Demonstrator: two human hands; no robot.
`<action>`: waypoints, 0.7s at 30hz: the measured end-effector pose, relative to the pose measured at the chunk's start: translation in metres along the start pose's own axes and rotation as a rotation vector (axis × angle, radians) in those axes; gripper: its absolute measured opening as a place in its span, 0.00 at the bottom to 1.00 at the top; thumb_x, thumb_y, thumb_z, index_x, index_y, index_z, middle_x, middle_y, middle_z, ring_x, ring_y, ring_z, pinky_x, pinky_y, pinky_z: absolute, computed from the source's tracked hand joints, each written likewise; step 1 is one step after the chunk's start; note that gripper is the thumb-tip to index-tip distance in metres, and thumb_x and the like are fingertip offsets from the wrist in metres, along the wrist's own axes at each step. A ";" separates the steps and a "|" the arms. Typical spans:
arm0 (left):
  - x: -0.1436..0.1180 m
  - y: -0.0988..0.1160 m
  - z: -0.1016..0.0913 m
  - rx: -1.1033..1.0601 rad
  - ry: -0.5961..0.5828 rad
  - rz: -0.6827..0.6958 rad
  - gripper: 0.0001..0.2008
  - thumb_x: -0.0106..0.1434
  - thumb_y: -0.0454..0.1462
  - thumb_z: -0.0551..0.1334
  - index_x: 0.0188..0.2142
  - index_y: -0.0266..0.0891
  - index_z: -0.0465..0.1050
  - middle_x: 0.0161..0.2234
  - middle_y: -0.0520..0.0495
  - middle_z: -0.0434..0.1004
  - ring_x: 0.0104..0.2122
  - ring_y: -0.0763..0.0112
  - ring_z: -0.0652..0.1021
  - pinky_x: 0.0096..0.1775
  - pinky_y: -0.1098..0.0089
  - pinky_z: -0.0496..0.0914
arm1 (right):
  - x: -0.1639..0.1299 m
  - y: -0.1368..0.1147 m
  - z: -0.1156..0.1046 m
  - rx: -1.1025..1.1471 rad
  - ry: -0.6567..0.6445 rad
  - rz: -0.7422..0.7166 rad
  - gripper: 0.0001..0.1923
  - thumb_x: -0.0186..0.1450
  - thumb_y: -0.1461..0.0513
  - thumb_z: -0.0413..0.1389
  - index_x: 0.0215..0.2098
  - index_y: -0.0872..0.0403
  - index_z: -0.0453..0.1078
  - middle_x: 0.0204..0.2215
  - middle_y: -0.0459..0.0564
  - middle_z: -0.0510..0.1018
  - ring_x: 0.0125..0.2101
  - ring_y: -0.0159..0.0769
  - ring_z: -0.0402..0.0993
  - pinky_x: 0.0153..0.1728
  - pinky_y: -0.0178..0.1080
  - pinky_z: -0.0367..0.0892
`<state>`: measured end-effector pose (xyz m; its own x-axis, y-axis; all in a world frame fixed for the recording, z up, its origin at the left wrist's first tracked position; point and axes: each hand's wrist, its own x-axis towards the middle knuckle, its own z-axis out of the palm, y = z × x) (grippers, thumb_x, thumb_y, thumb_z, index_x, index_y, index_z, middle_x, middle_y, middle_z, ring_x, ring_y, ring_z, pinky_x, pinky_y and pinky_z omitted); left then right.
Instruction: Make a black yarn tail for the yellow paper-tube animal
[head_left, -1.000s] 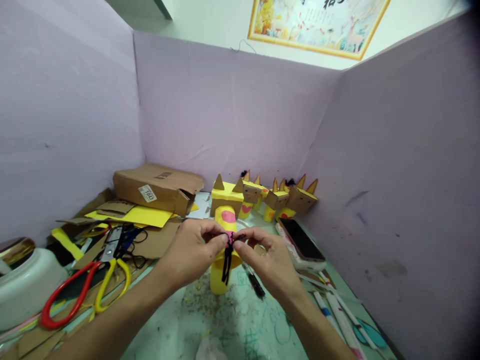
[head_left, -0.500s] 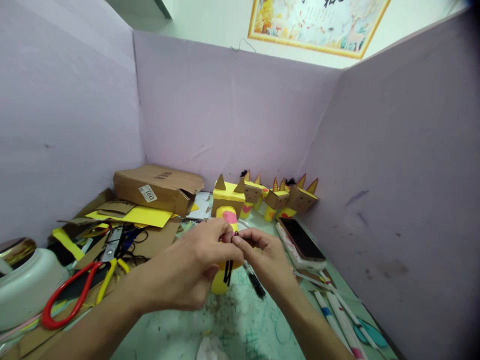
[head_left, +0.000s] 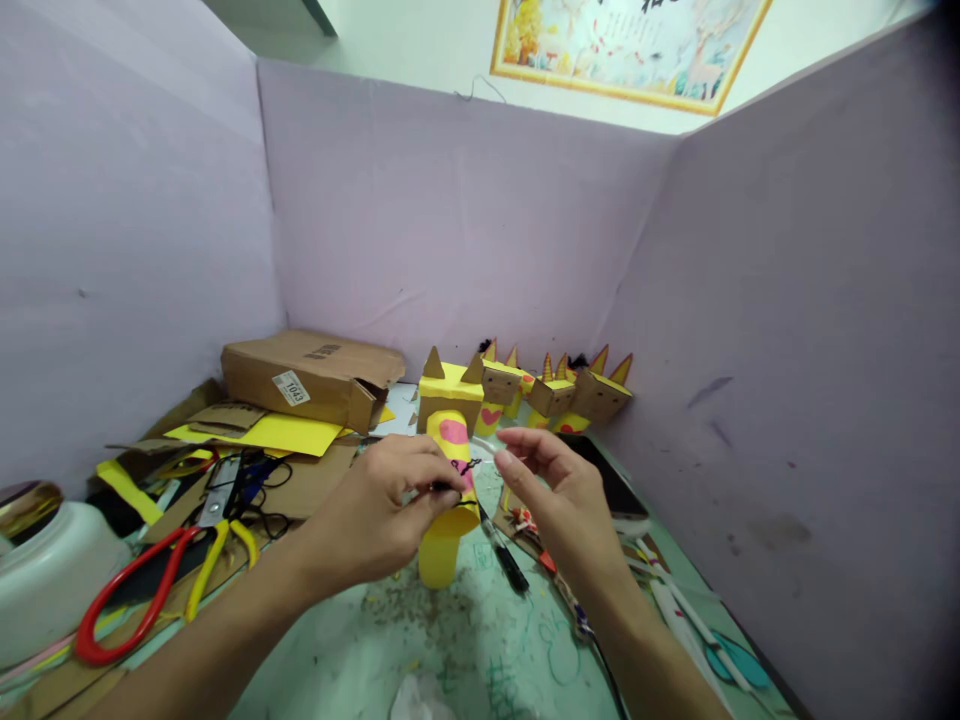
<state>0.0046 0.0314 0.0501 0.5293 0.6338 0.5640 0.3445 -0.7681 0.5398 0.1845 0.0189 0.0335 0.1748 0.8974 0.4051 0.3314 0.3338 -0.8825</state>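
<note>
My left hand pinches a piece of black string whose loose ends stick out to the right of the fingertips. Right behind it stands a yellow paper and cardboard animal figure with pointed cardboard ears and pink patches. My right hand is apart from the left, its fingers spread and nothing between them. Below it on the table lies a glue gun, partly covered by the hand and forearm. A black pen lies between the figure and my right hand.
Red-and-yellow-handled scissors lie at the left among cardboard scraps. A cardboard box sits behind them. Several similar horned figures stand at the back right. A phone and white sticks are on the right.
My right hand has let go of the black string and moved right, its fingers opening. The left hand keeps the string, having shifted slightly left. The glue gun shows more now.
</note>
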 end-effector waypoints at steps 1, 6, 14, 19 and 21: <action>0.001 0.002 0.000 -0.032 -0.003 -0.069 0.07 0.59 0.29 0.58 0.30 0.36 0.76 0.28 0.49 0.75 0.30 0.71 0.73 0.34 0.70 0.65 | -0.001 -0.003 -0.002 -0.025 0.019 -0.024 0.13 0.57 0.55 0.57 0.37 0.54 0.72 0.29 0.48 0.75 0.29 0.36 0.70 0.32 0.39 0.65; 0.006 0.008 0.001 -0.064 -0.051 -0.302 0.06 0.57 0.31 0.59 0.28 0.37 0.75 0.27 0.51 0.76 0.29 0.72 0.73 0.32 0.72 0.64 | -0.007 -0.012 -0.008 -0.157 -0.102 -0.148 0.05 0.56 0.60 0.57 0.27 0.53 0.73 0.22 0.44 0.73 0.23 0.31 0.65 0.27 0.36 0.62; 0.005 0.011 0.001 -0.054 -0.066 -0.377 0.07 0.57 0.33 0.58 0.28 0.38 0.75 0.26 0.52 0.76 0.29 0.71 0.73 0.31 0.73 0.63 | -0.010 -0.010 -0.005 -0.209 -0.289 -0.164 0.07 0.52 0.62 0.62 0.30 0.53 0.72 0.28 0.45 0.76 0.25 0.32 0.65 0.26 0.36 0.62; 0.005 0.011 0.001 -0.040 -0.056 -0.382 0.06 0.55 0.33 0.58 0.27 0.38 0.75 0.25 0.52 0.76 0.28 0.71 0.72 0.30 0.73 0.63 | -0.012 -0.009 0.004 -0.159 -0.230 -0.205 0.06 0.58 0.61 0.57 0.26 0.53 0.74 0.22 0.45 0.74 0.23 0.32 0.65 0.26 0.36 0.61; 0.005 0.011 0.002 -0.031 -0.058 -0.394 0.07 0.56 0.34 0.58 0.28 0.38 0.75 0.25 0.51 0.76 0.28 0.70 0.72 0.30 0.73 0.63 | -0.010 -0.009 0.005 -0.117 -0.207 -0.143 0.06 0.58 0.61 0.56 0.26 0.54 0.73 0.22 0.45 0.74 0.23 0.32 0.65 0.26 0.36 0.61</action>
<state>0.0122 0.0260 0.0576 0.4049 0.8722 0.2743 0.5071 -0.4639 0.7264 0.1749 0.0086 0.0357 -0.0709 0.8873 0.4557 0.4459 0.4368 -0.7812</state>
